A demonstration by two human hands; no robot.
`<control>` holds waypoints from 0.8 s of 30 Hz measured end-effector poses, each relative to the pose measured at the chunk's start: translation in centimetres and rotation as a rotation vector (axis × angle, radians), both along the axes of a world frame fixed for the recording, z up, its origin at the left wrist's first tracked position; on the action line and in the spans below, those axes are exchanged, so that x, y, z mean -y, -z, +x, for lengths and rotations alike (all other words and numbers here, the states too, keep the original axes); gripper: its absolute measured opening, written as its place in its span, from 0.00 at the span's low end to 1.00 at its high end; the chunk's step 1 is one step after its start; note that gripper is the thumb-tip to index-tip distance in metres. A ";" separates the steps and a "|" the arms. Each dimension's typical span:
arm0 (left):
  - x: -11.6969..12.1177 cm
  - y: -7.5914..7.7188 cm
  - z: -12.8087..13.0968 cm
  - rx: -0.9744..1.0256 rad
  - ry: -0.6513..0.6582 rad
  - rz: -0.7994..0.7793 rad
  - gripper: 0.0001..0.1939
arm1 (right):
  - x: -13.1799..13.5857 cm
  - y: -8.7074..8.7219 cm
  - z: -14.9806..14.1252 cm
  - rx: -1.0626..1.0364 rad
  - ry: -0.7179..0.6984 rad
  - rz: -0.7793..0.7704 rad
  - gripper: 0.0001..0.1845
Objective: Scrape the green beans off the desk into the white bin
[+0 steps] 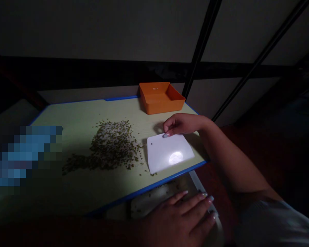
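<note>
My right hand [183,123] reaches in from the right and pinches the far edge of a stiff white sheet [167,152], thumb on top and fingers curled. The sheet tilts over the near right part of the table, with one small speck on it. To its left, many small dark greenish grains [113,144] lie in a loose heap with pale bits among them. Below the table's front edge my left hand [185,214] has its fingers stretched out over a pale open drawer or box [151,199] holding a few grains; whether it touches the rim I cannot tell.
The light yellow table [74,115] has a blue edge. An orange open tray [162,107] stands at its back right corner. A blurred-out blue patch [28,151] covers the left side. Dark-framed pale panels [105,31] rise behind the table.
</note>
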State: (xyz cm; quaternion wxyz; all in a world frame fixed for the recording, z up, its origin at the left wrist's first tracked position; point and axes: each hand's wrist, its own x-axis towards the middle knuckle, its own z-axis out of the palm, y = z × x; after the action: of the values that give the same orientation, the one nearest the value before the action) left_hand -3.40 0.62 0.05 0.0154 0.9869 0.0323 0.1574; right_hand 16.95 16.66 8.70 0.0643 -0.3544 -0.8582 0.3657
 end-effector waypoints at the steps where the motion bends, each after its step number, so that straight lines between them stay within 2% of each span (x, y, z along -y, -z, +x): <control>1: 0.0 -0.1 0.0 0.005 0.001 0.018 0.20 | 0.0 0.0 0.0 -0.002 -0.003 0.003 0.15; 6: 0.1 -0.8 -0.3 -0.049 0.019 -0.007 0.21 | 0.3 -0.1 0.1 0.019 0.010 0.041 0.14; 11: 0.5 0.4 0.1 0.038 -0.061 0.016 0.20 | 0.4 -0.4 -0.2 0.011 -0.007 0.024 0.14; 13: 0.4 0.7 0.2 0.063 -0.050 0.045 0.20 | 0.4 -0.5 -0.3 0.001 -0.015 0.011 0.13; 18: -0.2 0.4 0.2 0.049 -0.029 0.066 0.20 | 0.4 -0.7 -0.4 -0.009 -0.014 0.000 0.14; 24: 0.1 0.3 0.2 0.045 -0.036 0.049 0.20 | 0.2 -0.6 0.1 0.039 0.045 0.069 0.15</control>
State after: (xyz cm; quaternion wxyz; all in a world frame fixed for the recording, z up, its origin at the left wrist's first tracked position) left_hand -3.25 0.53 -0.25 -0.0107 0.9825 0.0458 0.1803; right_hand 17.09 16.47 9.29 0.0682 -0.3782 -0.8632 0.3273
